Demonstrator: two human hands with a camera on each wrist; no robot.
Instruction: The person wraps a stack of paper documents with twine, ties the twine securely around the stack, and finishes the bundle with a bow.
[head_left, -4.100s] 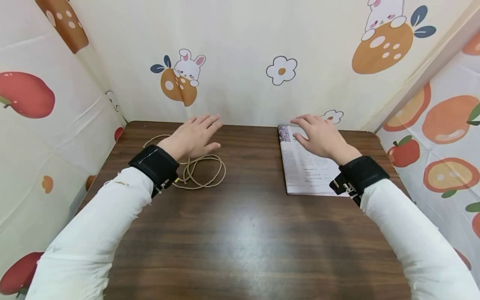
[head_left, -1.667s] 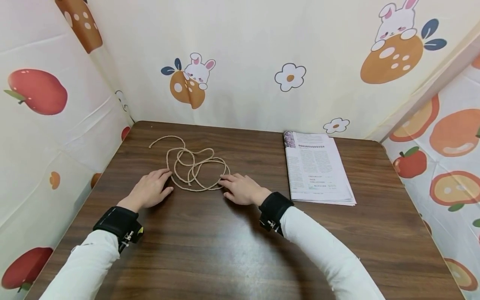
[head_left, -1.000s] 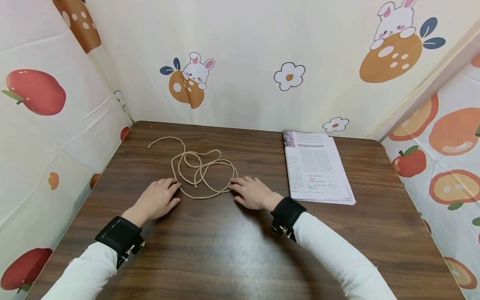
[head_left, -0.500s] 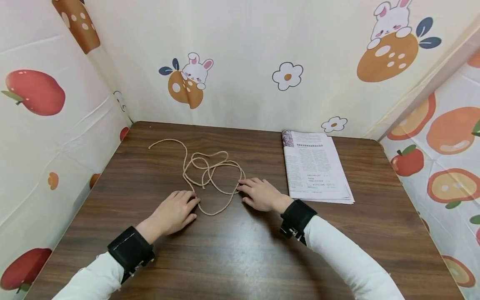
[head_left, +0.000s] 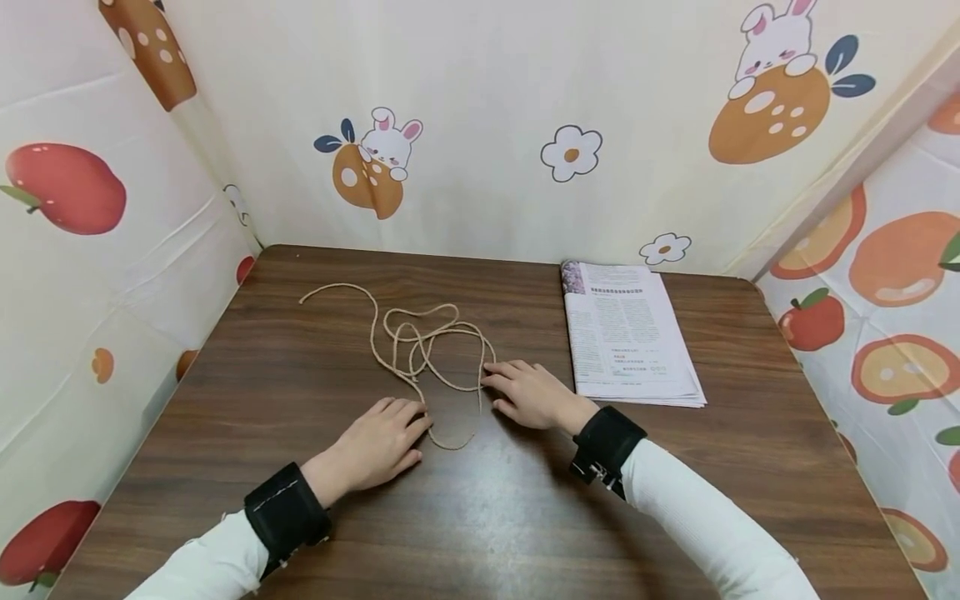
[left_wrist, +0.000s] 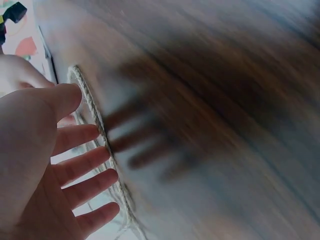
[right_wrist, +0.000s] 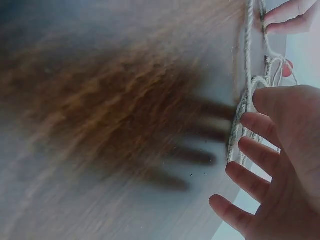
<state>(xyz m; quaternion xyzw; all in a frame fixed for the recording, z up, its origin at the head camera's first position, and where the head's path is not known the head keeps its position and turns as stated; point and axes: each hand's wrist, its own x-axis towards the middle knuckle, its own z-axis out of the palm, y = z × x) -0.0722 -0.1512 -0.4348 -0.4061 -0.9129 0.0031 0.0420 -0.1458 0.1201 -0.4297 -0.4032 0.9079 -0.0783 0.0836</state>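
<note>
A thin beige rope [head_left: 372, 335] lies in loose, crossing loops on the brown wooden table, one end trailing to the back left. My left hand [head_left: 378, 446] is palm down at the front left of the loops, its fingertips touching a strand. The left wrist view shows that hand [left_wrist: 35, 155] with spread, relaxed fingers against the rope [left_wrist: 90, 100]. On the other side, my right hand [head_left: 536, 396] touches the loops' right edge with its fingertips. In the right wrist view its fingers [right_wrist: 252, 181] are loosely extended beside the rope [right_wrist: 248, 50]. The strand between the hands is partly blurred.
A folded newspaper or magazine [head_left: 633, 333] lies at the back right of the wooden table [head_left: 465, 533], close to my right hand. Behind the table hangs a cream curtain [head_left: 480, 75] printed with rabbits and flowers. Fruit-patterned cloth [head_left: 900, 283] stands at both sides.
Both hands came down to the rope from above the table's back. Since then they have shifted right, the left also toward me, and the loops have slid right, with the front strand drawn nearer.
</note>
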